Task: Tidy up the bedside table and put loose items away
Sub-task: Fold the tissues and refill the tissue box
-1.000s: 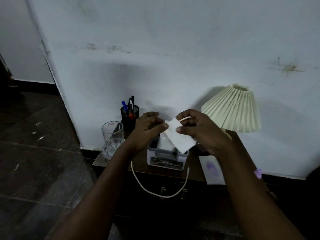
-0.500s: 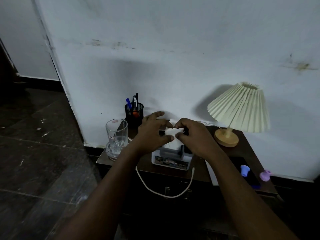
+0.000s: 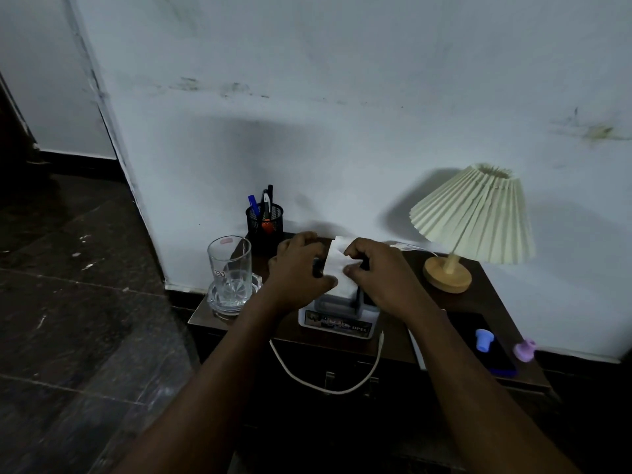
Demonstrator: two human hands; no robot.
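Observation:
A white paper [image 3: 337,268] stands upright in the grey desk organiser box [image 3: 337,323] at the middle of the dark bedside table [image 3: 478,302]. My left hand [image 3: 297,271] holds the paper's left edge with curled fingers. My right hand [image 3: 376,271] pinches its right edge between thumb and fingers. The paper's lower part is hidden inside the box and behind my hands.
A glass mug [image 3: 229,271] stands at the table's left corner, a black mesh pen cup [image 3: 264,220] behind it. A pleated lamp [image 3: 475,217] is at the back right. A dark phone [image 3: 478,347], blue cap [image 3: 484,338], purple cap [image 3: 525,348] and white cable [image 3: 328,388] lie near the front.
A second ago I held the paper up above the box. Both hands have since lowered it down into the organiser, and the view has shifted slightly.

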